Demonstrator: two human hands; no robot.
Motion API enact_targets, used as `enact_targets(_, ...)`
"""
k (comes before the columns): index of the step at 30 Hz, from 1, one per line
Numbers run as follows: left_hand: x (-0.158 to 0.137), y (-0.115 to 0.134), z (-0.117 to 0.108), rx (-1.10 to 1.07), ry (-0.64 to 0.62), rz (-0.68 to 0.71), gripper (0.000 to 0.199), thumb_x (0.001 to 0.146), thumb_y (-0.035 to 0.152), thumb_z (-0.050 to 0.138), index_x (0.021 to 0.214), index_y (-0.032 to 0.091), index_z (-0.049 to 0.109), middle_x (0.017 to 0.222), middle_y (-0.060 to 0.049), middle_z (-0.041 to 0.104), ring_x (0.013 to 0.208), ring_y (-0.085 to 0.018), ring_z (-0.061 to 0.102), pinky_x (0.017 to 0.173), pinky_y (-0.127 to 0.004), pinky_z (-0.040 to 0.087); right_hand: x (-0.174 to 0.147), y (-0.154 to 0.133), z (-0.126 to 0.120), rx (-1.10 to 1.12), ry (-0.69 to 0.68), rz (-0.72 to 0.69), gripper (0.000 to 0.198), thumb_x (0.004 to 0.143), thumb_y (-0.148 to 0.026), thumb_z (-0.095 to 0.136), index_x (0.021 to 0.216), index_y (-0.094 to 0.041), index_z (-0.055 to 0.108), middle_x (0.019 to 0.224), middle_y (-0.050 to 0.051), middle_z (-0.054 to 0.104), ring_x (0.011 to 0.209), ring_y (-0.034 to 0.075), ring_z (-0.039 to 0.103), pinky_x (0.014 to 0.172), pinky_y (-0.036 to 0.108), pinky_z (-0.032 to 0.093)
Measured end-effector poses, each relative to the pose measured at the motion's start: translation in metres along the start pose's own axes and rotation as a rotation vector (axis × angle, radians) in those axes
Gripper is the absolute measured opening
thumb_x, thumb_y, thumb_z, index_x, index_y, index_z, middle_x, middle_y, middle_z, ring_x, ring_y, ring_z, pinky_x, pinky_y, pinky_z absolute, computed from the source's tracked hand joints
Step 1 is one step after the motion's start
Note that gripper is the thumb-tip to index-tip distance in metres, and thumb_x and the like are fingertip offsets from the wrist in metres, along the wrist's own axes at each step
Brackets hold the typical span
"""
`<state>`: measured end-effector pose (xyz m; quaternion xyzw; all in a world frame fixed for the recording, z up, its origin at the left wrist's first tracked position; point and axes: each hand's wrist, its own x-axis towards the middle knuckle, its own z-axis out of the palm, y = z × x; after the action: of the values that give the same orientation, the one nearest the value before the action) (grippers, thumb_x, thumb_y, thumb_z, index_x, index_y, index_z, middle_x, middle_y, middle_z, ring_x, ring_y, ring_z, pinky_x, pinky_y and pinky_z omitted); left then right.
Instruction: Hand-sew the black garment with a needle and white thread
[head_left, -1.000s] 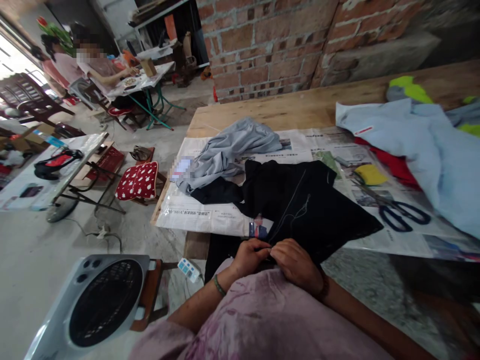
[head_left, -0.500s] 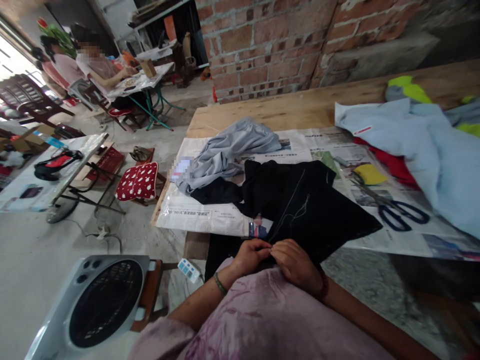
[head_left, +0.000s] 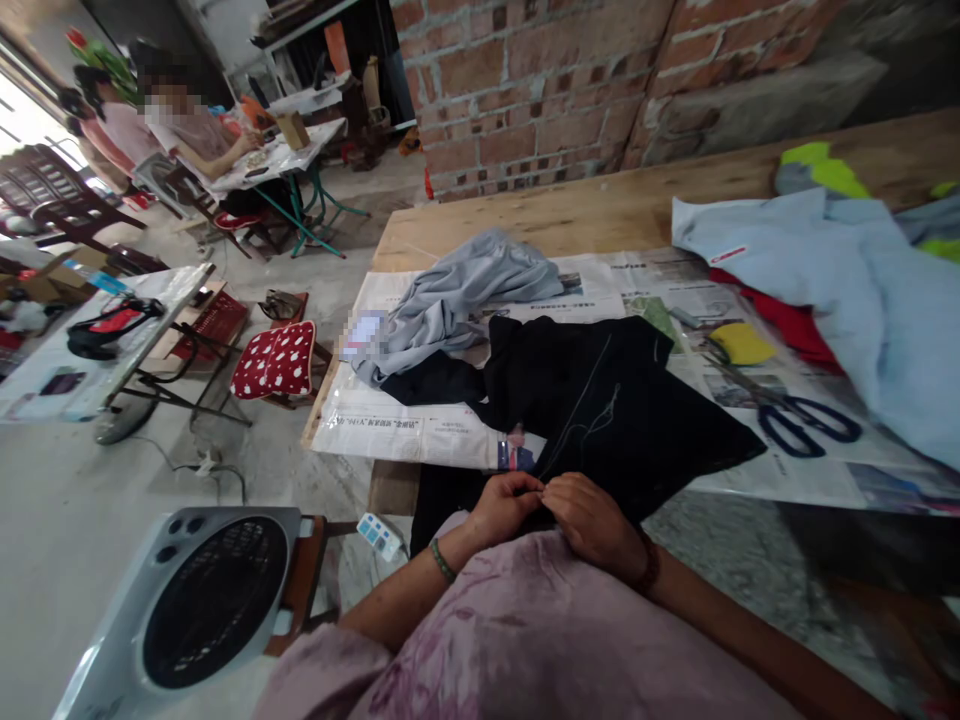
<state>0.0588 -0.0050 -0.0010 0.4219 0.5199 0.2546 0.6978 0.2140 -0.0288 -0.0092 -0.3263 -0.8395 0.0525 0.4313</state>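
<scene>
My left hand [head_left: 501,508] is closed in a pinch at the near end of the black cloth [head_left: 600,390]. Its fingertips meet those of my right hand [head_left: 592,525], which is also closed on the cloth, above my lap. Anything small between the fingertips is hidden. A loose pale thread [head_left: 589,425] runs over the black cloth down towards my fingers. Spread over the newspaper on the table, the cloth hangs past the near edge. A crumpled grey garment [head_left: 465,290] lies behind it, and dark-handled scissors [head_left: 799,420] rest to its right.
Newspaper [head_left: 420,430] covers much of the wooden table [head_left: 450,230]. At right lie a light blue garment [head_left: 847,270], red cloth [head_left: 795,325] and a yellow piece [head_left: 742,343]. A fan [head_left: 217,600] and a power strip [head_left: 380,537] are at lower left. A person [head_left: 191,140] sits at a far table.
The view has shifted very slightly. Both hands stay pinched together at the same part of the black cloth, with no other clear movement.
</scene>
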Motion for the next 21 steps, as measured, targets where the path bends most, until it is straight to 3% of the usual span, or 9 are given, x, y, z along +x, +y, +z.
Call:
enact_targets(5,0.0,0.0,0.0,-0.021,0.017,0.015,0.017,0.059,0.024,0.07,0.069,0.011,0.065,0.06,0.001,0.057,0.057,-0.008,0.048,0.061,-0.023,0.038,0.001,0.001,-0.001,0.048,0.017,0.023,0.023,0.083,-0.006,0.038,0.096,-0.016,0.054,0.084,0.006,0.062,0.083,0.015,0.058,0.076,0.035,0.05)
enact_targets(12,-0.006,0.005,-0.007,-0.31,-0.091,-0.089,0.035,0.055,0.034,0.075,0.08,0.011,0.066,0.067,0.0,0.061,0.063,-0.01,0.053,0.067,-0.024,0.04,0.0,-0.001,-0.008,0.23,0.089,0.33,0.019,0.082,-0.009,0.049,0.096,-0.02,0.056,0.089,0.004,0.063,0.085,0.014,0.06,0.075,0.03,0.052)
enact_targets(15,-0.008,0.008,-0.007,-0.339,-0.055,-0.103,0.036,0.061,0.044,0.069,0.074,0.01,0.066,0.064,-0.001,0.06,0.062,-0.01,0.053,0.065,-0.025,0.039,-0.002,-0.002,-0.009,0.268,0.09,0.355,0.018,0.082,-0.01,0.05,0.096,-0.021,0.057,0.09,0.004,0.064,0.086,0.014,0.061,0.075,0.03,0.053)
enact_targets(21,-0.009,0.008,-0.008,-0.179,-0.093,-0.047,0.035,0.049,0.033,0.079,0.071,0.011,0.064,0.06,0.002,0.056,0.057,-0.007,0.048,0.061,-0.022,0.035,-0.008,0.0,-0.009,0.216,0.09,0.292,0.018,0.081,-0.009,0.052,0.094,-0.02,0.058,0.092,0.005,0.064,0.089,0.016,0.06,0.077,0.033,0.053)
